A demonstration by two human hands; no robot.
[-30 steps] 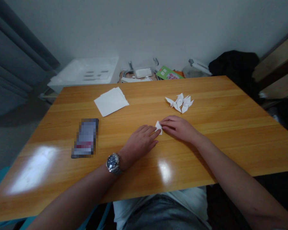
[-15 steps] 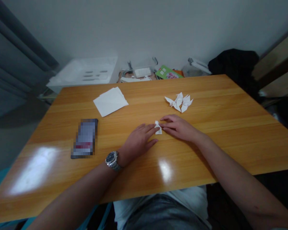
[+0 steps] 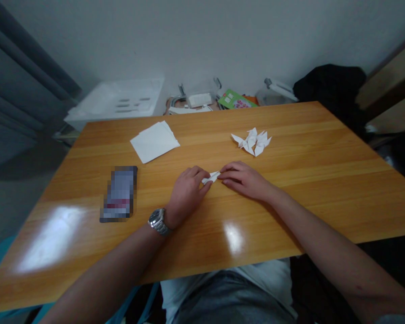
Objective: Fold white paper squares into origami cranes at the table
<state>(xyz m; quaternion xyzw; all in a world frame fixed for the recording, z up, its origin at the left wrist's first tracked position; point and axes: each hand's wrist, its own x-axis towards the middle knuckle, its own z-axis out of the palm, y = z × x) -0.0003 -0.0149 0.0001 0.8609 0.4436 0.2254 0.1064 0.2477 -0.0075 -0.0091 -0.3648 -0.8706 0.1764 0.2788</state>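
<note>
A small folded piece of white paper (image 3: 211, 177) lies at the middle of the wooden table, its length running between both hands. My left hand (image 3: 190, 186), with a metal watch (image 3: 158, 221) at the wrist, pinches the paper's left end between thumb and fingers. At the right end, the fingertips of my right hand (image 3: 242, 179) close on the paper's narrow tip; that contact is partly hidden. Beyond the right hand sits a cluster of white folded paper figures (image 3: 253, 142) with pointed wings.
A stack of white paper sheets (image 3: 155, 141) lies at the back left of the wooden table (image 3: 202, 243). Left of my left hand is a phone (image 3: 120, 193) with a blurred screen. Past the far edge stand a white foam box (image 3: 121, 96) and a green booklet (image 3: 236, 100).
The folded paper has turned from upright to lying lengthwise and shifted left. My left hand has gone from flat fingers on it to a pinch; my right hand followed slightly left.
</note>
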